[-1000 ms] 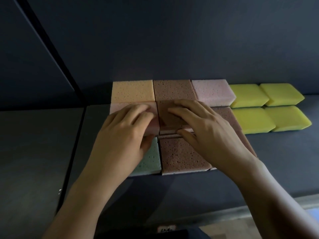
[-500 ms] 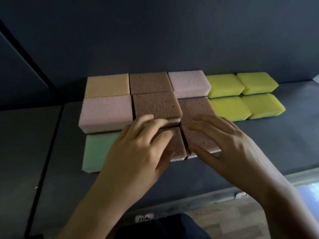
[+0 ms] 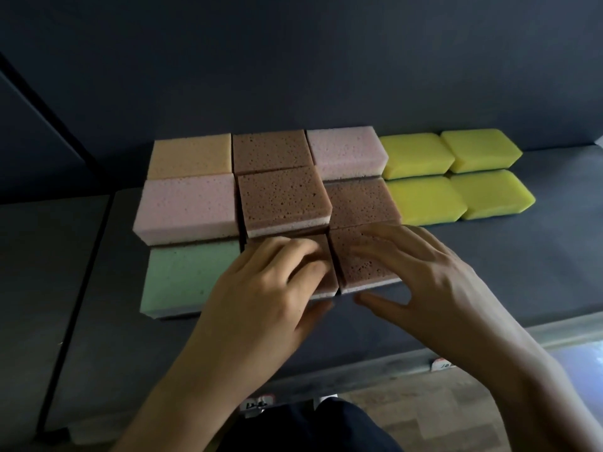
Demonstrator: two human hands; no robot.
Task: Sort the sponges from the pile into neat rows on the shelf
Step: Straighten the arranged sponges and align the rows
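Left hand – fingers curled over middle brown sponge in near row, thumb at its near edge, gripping
Right hand – straight fingers spread flat on right brown sponge touching beside it, thumb apart
Both sponges on shelf, green sponge at left

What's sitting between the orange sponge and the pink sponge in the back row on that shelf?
A brown porous rectangular sponge, flush against the orange foam sponge and the back-row pink foam sponge; the head view shows it.

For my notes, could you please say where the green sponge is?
In the head view, the green sponge lies front left, directly in front of a pink sponge, beside the left hand.
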